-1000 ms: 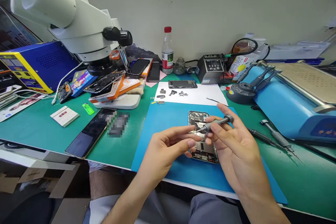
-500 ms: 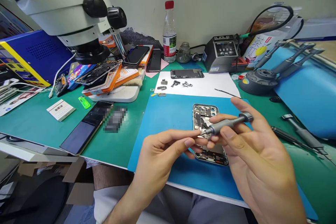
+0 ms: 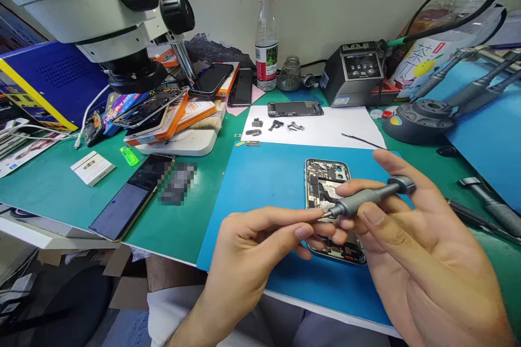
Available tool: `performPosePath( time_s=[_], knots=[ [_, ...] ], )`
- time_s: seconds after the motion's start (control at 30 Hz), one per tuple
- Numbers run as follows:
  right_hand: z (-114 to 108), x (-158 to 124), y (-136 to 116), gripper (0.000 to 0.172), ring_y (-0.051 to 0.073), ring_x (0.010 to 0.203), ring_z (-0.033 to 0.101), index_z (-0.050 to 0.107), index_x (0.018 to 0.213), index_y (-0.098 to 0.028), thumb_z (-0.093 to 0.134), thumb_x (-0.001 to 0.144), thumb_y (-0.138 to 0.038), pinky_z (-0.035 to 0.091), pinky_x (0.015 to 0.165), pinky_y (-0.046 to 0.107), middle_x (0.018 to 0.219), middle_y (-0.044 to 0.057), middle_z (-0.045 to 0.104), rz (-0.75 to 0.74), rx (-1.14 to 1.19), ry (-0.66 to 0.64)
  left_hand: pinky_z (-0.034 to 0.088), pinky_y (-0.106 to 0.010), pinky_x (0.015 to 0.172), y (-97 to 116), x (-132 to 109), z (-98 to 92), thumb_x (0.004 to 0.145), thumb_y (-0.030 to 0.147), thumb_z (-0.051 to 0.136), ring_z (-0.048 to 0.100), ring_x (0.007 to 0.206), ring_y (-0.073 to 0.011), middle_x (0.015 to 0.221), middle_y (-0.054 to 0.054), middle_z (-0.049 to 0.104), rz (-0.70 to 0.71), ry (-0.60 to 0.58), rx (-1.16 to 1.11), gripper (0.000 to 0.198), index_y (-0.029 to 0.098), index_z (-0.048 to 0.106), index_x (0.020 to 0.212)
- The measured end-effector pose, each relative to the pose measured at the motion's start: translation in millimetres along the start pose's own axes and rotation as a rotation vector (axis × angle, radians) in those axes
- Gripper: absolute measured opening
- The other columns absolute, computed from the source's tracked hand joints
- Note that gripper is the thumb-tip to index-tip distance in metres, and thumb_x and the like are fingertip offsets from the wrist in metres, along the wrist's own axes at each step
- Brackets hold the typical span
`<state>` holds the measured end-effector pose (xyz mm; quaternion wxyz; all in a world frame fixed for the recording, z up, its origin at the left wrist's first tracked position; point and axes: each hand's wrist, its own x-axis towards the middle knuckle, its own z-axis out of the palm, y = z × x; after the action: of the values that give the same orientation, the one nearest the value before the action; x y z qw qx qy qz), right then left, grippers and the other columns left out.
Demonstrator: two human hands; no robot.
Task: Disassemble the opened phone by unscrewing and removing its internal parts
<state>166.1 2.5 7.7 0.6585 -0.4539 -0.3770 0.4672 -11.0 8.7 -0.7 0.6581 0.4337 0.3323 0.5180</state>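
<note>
A grey metal screwdriver (image 3: 366,198) lies tilted across the fingers of my right hand (image 3: 427,249), its knurled handle gripped between thumb and fingers. My left hand (image 3: 260,255) pinches the screwdriver's thin tip end between thumb and forefinger; whether a small part sits there is hidden. Beneath both hands, an opened phone (image 3: 317,173) with bare inner parts rests on the blue mat (image 3: 264,190), partly covered by the fingers. Small removed phone parts (image 3: 275,125) lie on a white sheet (image 3: 325,130) behind it, along with a dark phone screen (image 3: 295,108).
A microscope (image 3: 134,65) overhangs the left side. At the back stand a bottle (image 3: 267,54), a glass jar (image 3: 290,76) and a soldering station (image 3: 354,78). On the right are a tool stand (image 3: 423,122) and another screwdriver (image 3: 490,206). A phone (image 3: 130,200) lies at left.
The camera view has shifted slightly, so things sit a little differently in the picture. Both hands keep hold of the screwdriver in nearly the same pose.
</note>
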Motion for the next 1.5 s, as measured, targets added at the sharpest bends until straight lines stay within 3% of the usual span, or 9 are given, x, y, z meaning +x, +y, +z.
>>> performPosePath(
  time_s=[0.3, 1.5],
  knots=[
    [2.0, -1.5, -0.5, 0.055, 0.016, 0.077, 0.076, 0.065, 0.145, -0.037, 0.083, 0.093, -0.028, 0.071, 0.067, 0.025, 0.109, 0.002, 0.077, 0.02, 0.02, 0.025, 0.065, -0.011, 0.079, -1.3, -1.3, -2.9, 0.107, 0.02, 0.076, 0.083, 0.089, -0.0094, 0.109, 0.0, 0.089, -0.05, -0.066, -0.047, 0.022, 0.032, 0.09, 0.119],
    [2.1, 1.9, -1.1, 0.065, 0.018, 0.069, 0.079, 0.067, 0.146, -0.039, 0.091, 0.085, -0.035, 0.069, 0.062, 0.023, 0.097, 0.002, 0.081, 0.05, -0.011, 0.053, 0.066, -0.017, 0.077, -2.4, 0.2, -1.2, 0.106, 0.023, 0.078, 0.087, 0.093, -0.0166, 0.106, -0.004, 0.089, -0.064, -0.09, -0.089, 0.018, 0.029, 0.091, 0.116]
  ],
)
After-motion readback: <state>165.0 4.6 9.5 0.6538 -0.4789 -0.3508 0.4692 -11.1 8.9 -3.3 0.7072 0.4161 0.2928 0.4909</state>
